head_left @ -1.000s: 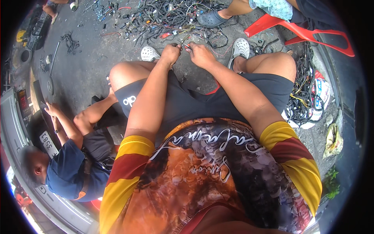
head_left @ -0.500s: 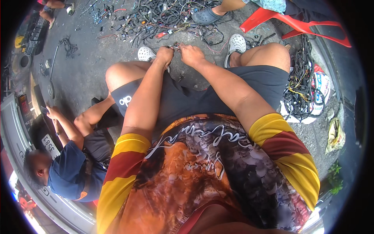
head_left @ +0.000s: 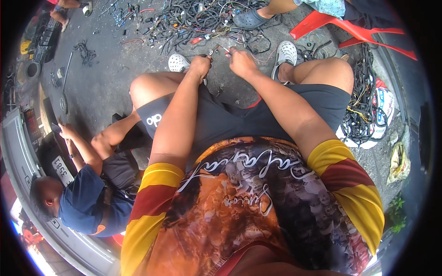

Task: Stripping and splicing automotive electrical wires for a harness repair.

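My left hand (head_left: 201, 66) is closed round a small dark-and-metal piece (head_left: 211, 54) too small to name, held out between my white clogs (head_left: 286, 54). A little to its right, my right hand (head_left: 241, 62) grips a thin red-and-silver tool (head_left: 226, 51), pointing toward the left hand with a small gap between them. Beyond both hands lies a heap of tangled black wires and connectors (head_left: 184, 27) on the dark ground.
A seated co-worker (head_left: 85, 202) holds a dark object at lower left beside a silver panel (head_left: 18, 147). Another person's grey clog (head_left: 248, 19) is near a red plastic chair (head_left: 357, 32). More wiring (head_left: 357, 115) lies on a white sack at right; tires (head_left: 32, 69) at far left.
My hands came together half a second ago and are now a little apart again, the right one drawn rightward with its tool. The whole view has shifted slightly.
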